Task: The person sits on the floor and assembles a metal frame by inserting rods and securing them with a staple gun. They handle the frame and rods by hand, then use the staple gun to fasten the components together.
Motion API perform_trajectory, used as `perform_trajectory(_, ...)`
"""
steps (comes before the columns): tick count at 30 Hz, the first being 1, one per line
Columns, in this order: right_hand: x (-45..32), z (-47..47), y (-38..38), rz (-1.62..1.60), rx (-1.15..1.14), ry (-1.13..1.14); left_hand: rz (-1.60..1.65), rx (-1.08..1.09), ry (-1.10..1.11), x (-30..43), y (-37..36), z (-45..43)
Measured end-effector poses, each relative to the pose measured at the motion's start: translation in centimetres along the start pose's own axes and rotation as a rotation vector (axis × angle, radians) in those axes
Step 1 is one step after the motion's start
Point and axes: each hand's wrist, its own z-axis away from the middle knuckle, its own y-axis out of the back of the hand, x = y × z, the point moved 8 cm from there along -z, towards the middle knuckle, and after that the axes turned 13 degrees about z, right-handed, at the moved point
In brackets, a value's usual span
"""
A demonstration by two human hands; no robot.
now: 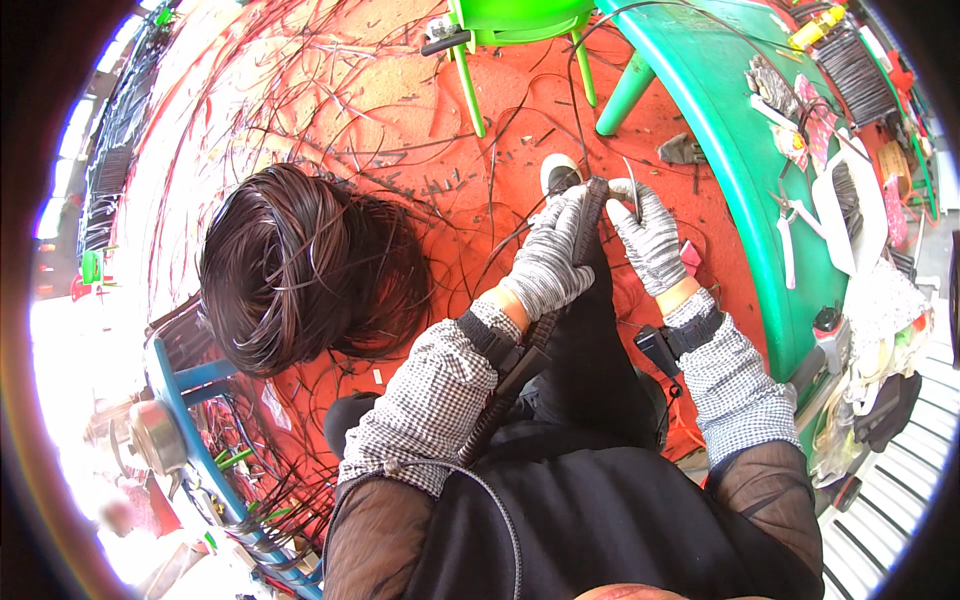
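Note:
My left hand point(551, 259), in a grey knitted glove, is wrapped around a long dark-brown bar point(592, 208) bound with plastic strip. The bar slants down from the fingers past my left forearm to my lap. Its upper end shows between my two hands. My right hand point(649, 240), gloved alike, is just right of that end, pinching a thin strip point(632, 180) between thumb and fingers. Whether this strip joins the bar is hidden. A dark strip point(579, 97) rises from near the bar's end towards the green table.
A large tangled coil of brown plastic strips point(277, 262) lies on the red floor point(420, 135) to my left, among scattered offcuts. The green table point(739, 142) on my right bears cutting pliers point(784, 217) and a white container point(862, 210). A green chair point(525, 19) stands ahead.

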Motion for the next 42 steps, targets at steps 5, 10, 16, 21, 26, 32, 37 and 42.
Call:
perform_trajectory(5, -0.4, 0.8, -0.4, 0.139, 0.047, 0.036, 0.166, 0.024, 0.018, 0.0, 0.1, -0.3)
perform_trajectory(10, -0.1, 0.5, -0.5, 0.051, 0.047, 0.045, 0.250, 0.045, -0.081, 0.0, 0.1, -0.2)
perform_trajectory(16, -0.5, 0.7, -0.2, 0.071, 0.041, 0.048, 0.109, 0.068, -0.198, 0.6, 0.0, 1.2)
perform_trajectory(21, 1.4, -0.1, 6.3, 0.268, 0.116, 0.136, 0.977, 0.186, 0.179, -1.4, 4.4, 6.2)
perform_trajectory(26, 3.2, -5.4, 18.6, 1.117, 0.296, 0.237, 0.896, 0.131, 0.275, -0.7, 8.3, 13.9)
perform_trajectory(32, -3.9, -3.8, 17.1, 1.381, 0.169, 0.340, 1.004, 0.170, 0.223, 2.9, 8.8, 20.9)
perform_trajectory(37, -14.3, 10.1, 0.0, 0.245, -0.584, 0.637, 1.118, 0.167, 0.193, 6.0, 8.2, 22.2)
perform_trajectory(42, -17.6, 13.7, -6.6, -0.116, -0.758, 0.518, 1.049, 0.147, 0.019, 6.3, 8.5, 22.8)
